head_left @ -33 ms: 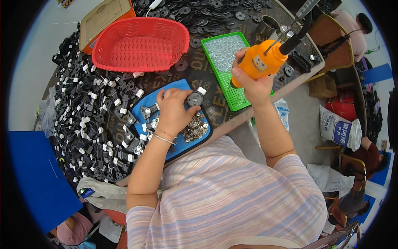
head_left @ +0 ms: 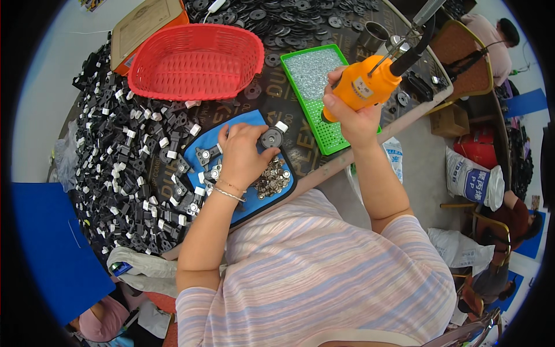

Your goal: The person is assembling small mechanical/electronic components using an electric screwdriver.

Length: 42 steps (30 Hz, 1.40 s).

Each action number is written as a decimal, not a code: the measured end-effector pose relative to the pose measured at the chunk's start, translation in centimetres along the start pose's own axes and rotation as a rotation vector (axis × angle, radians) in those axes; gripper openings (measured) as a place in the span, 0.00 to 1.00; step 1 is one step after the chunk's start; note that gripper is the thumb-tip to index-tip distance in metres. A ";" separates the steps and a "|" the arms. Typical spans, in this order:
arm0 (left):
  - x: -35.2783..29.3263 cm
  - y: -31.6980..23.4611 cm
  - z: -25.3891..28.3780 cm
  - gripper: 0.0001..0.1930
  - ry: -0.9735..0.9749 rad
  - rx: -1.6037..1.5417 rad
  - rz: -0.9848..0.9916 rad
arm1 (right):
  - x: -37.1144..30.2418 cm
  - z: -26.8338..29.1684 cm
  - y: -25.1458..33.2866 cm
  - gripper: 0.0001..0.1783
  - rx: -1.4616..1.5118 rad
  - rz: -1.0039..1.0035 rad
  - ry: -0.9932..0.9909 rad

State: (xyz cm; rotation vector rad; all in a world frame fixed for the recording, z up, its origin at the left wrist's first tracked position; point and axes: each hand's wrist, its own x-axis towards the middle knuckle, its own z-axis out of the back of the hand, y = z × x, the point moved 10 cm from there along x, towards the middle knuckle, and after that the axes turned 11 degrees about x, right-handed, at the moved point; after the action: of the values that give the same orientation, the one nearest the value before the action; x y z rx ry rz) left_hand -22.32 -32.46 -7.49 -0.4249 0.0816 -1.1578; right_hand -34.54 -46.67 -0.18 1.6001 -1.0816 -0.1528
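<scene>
My right hand [head_left: 359, 122] is wrapped round an orange electric screwdriver [head_left: 359, 87], held above the green tray [head_left: 324, 139], which carries many small silvery screws [head_left: 312, 68]. Over the blue mat [head_left: 202, 139], my left hand [head_left: 238, 151] grips a round black plastic part [head_left: 271, 137] between thumb and fingers; a white tab sticks out at its top. Beside that hand lies a pile of small shiny metal pieces [head_left: 274, 179]. Several black parts with white tips [head_left: 205, 155] rest on the mat's left side, some partly hidden by my wrist.
A red plastic basket [head_left: 196, 87] stands at the back left, beside an orange box [head_left: 147, 23]. Heaped black parts with white tips [head_left: 133, 168] cover the table's left. Black discs [head_left: 289, 20] are piled at the far side. A metal cup [head_left: 374, 36] stands at the far right.
</scene>
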 end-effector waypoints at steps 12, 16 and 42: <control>0.1 0.1 0.3 0.21 -0.021 0.012 0.020 | 0.1 0.2 0.2 0.22 0.032 0.028 -0.045; -0.3 0.1 0.5 0.20 -0.056 0.008 0.031 | 0.1 0.1 0.2 0.21 0.006 0.030 -0.017; 0.1 0.3 -0.8 0.21 0.078 0.021 0.083 | 0.1 1.6 -0.8 0.14 0.037 0.129 -0.083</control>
State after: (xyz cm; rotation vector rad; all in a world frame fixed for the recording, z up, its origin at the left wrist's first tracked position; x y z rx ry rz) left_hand -22.23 -32.69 -8.29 -0.3545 0.1538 -1.0926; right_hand -35.00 -47.89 -1.35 1.5633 -1.2551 -0.1145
